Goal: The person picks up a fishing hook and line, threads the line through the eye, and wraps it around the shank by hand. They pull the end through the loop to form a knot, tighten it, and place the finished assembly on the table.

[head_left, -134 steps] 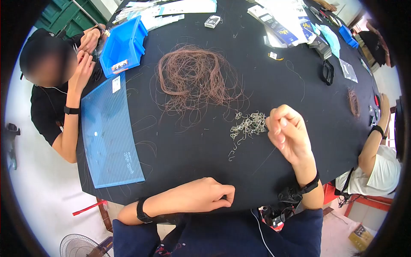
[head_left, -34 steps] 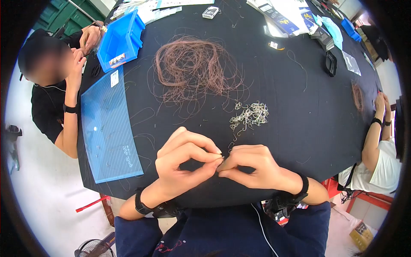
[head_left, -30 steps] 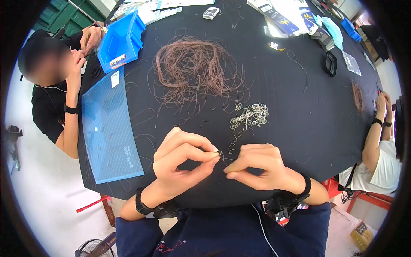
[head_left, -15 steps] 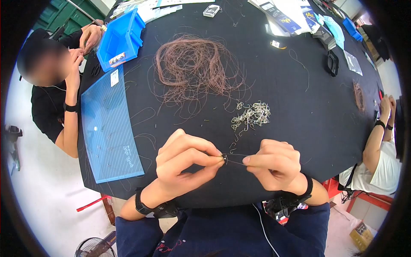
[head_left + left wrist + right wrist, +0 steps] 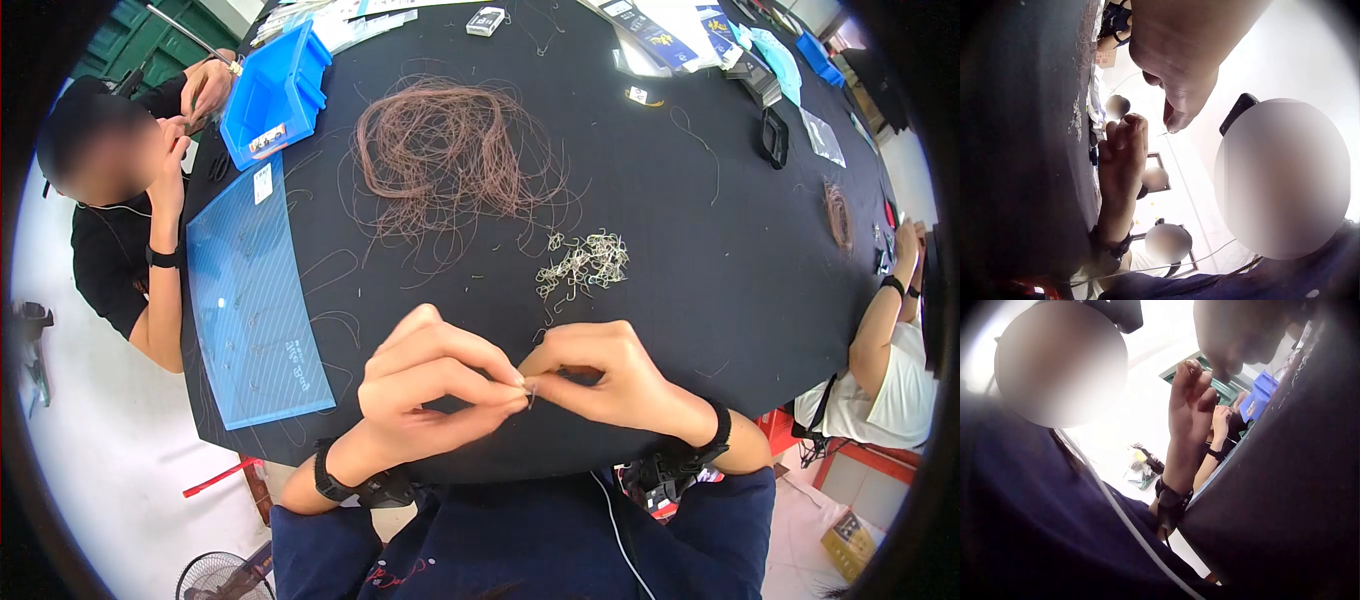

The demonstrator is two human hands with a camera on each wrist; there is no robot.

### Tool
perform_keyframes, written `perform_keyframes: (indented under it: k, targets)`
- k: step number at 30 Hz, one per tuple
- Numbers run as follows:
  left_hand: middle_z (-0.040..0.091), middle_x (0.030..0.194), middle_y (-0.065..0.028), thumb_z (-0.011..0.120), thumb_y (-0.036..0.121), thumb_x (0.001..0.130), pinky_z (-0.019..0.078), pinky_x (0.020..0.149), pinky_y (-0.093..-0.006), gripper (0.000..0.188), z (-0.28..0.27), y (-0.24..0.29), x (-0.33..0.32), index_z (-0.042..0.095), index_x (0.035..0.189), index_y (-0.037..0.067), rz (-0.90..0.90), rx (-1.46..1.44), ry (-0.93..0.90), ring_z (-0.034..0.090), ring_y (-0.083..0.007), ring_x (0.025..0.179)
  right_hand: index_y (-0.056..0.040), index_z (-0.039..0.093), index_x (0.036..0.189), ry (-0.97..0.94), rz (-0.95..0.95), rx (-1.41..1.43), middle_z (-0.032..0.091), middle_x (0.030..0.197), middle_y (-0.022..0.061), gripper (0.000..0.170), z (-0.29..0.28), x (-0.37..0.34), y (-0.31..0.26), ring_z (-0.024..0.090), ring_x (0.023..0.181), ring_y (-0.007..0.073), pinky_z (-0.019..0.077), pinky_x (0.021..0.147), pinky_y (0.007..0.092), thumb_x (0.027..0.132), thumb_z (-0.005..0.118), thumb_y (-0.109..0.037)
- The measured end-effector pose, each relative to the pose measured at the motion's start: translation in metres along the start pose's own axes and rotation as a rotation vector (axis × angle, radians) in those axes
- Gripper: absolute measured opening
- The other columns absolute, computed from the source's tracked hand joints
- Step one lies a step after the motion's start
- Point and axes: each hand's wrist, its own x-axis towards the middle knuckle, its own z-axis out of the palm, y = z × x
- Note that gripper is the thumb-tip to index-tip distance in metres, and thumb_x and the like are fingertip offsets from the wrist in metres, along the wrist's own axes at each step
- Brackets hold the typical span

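Observation:
Over the table's near edge, the left hand (image 5: 430, 385) pinches a small hook (image 5: 531, 393) between thumb and fingertips; only a bit of it shows. Against those fingertips is the right hand (image 5: 615, 385), thumb and index finger brought together; the thin line there is too fine to make out. A thin tip (image 5: 1162, 134) sticks out by the left hand (image 5: 1182, 69) in the left wrist view, beside the right hand (image 5: 1124, 156). The right wrist view shows the left hand (image 5: 1190, 419) upright. A pile of hooks (image 5: 590, 265) lies just beyond the hands.
A tangled brown line bundle (image 5: 445, 160) lies farther back. At left are a blue plastic sleeve (image 5: 258, 310), a blue bin (image 5: 270, 95) and a seated person. A black frame (image 5: 773, 137), packets (image 5: 655, 40) and a smaller line coil (image 5: 838, 215) lie right; another person sits there.
Half a second ago the right hand was apart from the left with thin line stretched between them; it has come left to the left fingertips. Earlier, the right hand was by the hook pile.

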Motion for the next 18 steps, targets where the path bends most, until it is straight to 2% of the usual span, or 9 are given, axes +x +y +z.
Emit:
perform_keyframes:
  k: [2,6,9,12,18]
  targets:
    - [0.067,0.081,0.0005,0.079,0.002,0.06,0.0279,0.055,-0.0247,0.022,-0.001,0.0,-0.001,0.069,0.076,0.012,0.013,0.083,0.045,0.052,-0.0071,0.061,-0.0025,0.066,0.08,-0.027,-0.068,-0.001,0.065,0.075,0.008,0.004,0.002,-0.001,0.004,0.062,0.067,0.022,0.0479,0.057,0.0312,0.077,0.068,-0.003]
    - [0.067,0.08,0.002,0.08,0.003,0.059,0.0284,0.054,-0.0244,0.023,0.0,0.0,-0.003,0.069,0.077,0.012,0.046,0.225,0.093,0.05,-0.0076,0.061,-0.005,0.066,0.08,-0.068,-0.183,-0.025,0.062,0.07,0.0058,0.007,0.003,-0.004,0.001,0.058,0.062,0.0206,0.0457,0.054,0.0322,0.074,0.071,-0.005]
    - [0.066,0.08,0.0032,0.081,0.004,0.059,0.0291,0.053,-0.0239,0.023,0.001,-0.001,-0.003,0.069,0.077,0.012,0.075,0.281,0.098,0.048,-0.0081,0.06,-0.0061,0.07,0.081,-0.056,-0.296,-0.086,0.061,0.063,0.0022,0.01,0.002,-0.003,0.0,0.051,0.052,0.0158,0.0395,0.046,0.0273,0.073,0.074,-0.006]
    - [0.066,0.08,0.0036,0.081,0.005,0.058,0.0297,0.051,-0.0231,0.023,0.004,-0.002,-0.002,0.069,0.076,0.012,0.106,0.315,0.088,0.047,-0.0084,0.06,-0.0058,0.066,0.08,-0.063,-0.329,-0.106,0.055,0.063,0.0055,0.011,-0.002,-0.005,-0.004,0.051,0.054,0.0198,0.0411,0.047,0.032,0.072,0.073,-0.007]
    - [0.066,0.079,0.003,0.081,0.006,0.058,0.0295,0.05,-0.0236,0.021,0.008,-0.002,-0.003,0.068,0.072,0.012,0.125,0.283,0.004,0.045,-0.0089,0.059,-0.0038,0.066,0.081,0.098,-0.361,-0.099,0.055,0.062,0.006,0.011,-0.013,-0.005,-0.008,0.05,0.05,0.0195,0.0391,0.045,0.0302,0.071,0.071,-0.001]
